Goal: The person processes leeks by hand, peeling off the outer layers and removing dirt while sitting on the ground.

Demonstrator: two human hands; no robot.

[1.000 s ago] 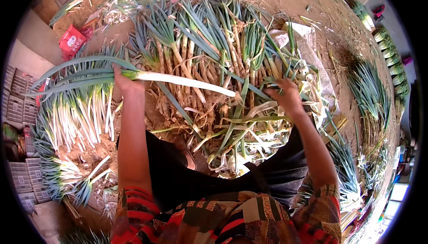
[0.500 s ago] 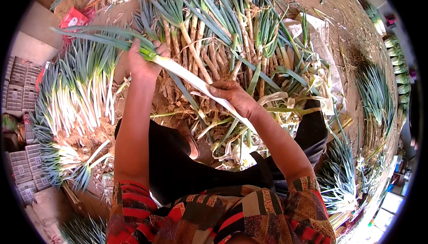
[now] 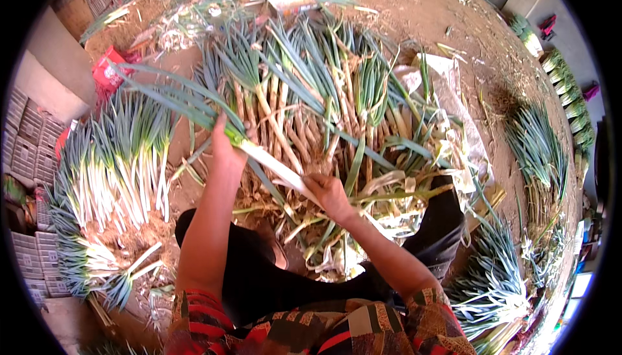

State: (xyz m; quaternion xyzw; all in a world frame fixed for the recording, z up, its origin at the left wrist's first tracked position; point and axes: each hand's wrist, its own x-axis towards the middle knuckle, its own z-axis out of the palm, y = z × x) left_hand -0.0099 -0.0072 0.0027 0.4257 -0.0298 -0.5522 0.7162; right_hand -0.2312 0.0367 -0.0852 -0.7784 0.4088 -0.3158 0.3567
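A long green onion lies slantwise across the middle, its green leaves toward the upper left and its white stalk toward the lower right. My left hand is closed round it where the leaves meet the stalk. Farther down the white part, my right hand is closed on the stalk with its fingers bent; the root end is hidden there. Beyond both hands lies a heap of green onions with brown, dry-skinned stalks. White-stalked green onions lie in a row at my left.
Peeled skins and leaves litter the ground between my legs. More green onions lie at the right and far right. A pale sheet sits beside the heap. Grey crates line the left; a red container stands behind the row.
Both hands have come a little closer to my body with the green onion. My right hand's fingers have curled in more around the stalk. The head view has tilted up slightly.
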